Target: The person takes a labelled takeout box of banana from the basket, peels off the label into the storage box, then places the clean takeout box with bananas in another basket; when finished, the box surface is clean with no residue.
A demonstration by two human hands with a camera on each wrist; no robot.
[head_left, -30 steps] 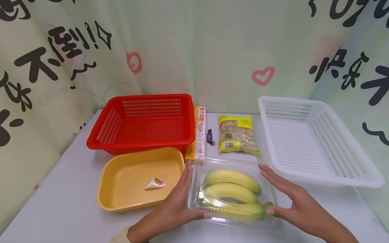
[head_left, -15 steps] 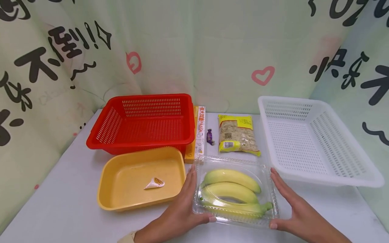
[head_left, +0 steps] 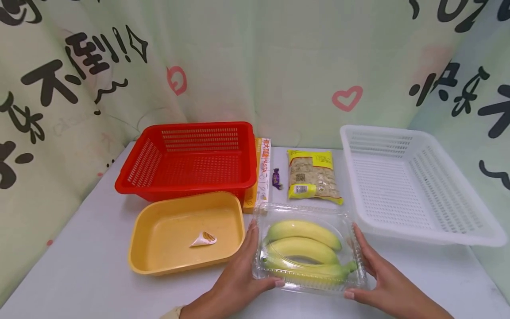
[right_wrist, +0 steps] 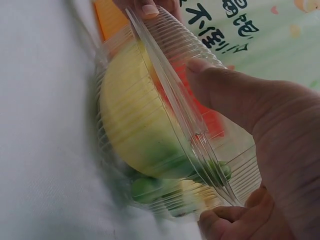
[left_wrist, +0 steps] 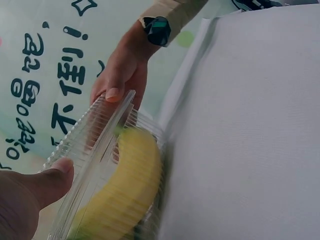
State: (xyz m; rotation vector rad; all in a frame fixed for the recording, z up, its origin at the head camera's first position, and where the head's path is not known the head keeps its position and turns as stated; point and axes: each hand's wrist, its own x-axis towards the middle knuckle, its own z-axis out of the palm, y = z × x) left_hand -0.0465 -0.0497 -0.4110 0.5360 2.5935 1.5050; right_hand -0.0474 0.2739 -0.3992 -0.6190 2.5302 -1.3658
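A clear plastic clamshell container (head_left: 311, 213) with several yellow-green bananas (head_left: 303, 250) inside is at the near middle of the table, its lid down. My left hand (head_left: 235, 270) grips its left side, thumb on the near edge and fingers along the side. On the opposite side my right hand (head_left: 384, 274) holds it, with the thumb at the near right corner. The left wrist view shows the left thumb (left_wrist: 52, 182) on the lid's rim and a banana (left_wrist: 132, 175) through the ribbed wall. In the right wrist view, the right thumb (right_wrist: 215, 82) presses the lid's edge.
A yellow basin (head_left: 159, 239) with a small cone-shaped wrapped item (head_left: 204, 239) stands left. Behind are a red basket (head_left: 187, 191), a pasta box (head_left: 263, 173), a purple-wrapped candy (head_left: 276, 178) and a yellow-and-clear bag (head_left: 314, 177). A white basket (head_left: 392, 190) stands right.
The container has turned slightly and its left edge has shifted right. My left hand has moved right with it, and my right fingers have drawn in against its side.
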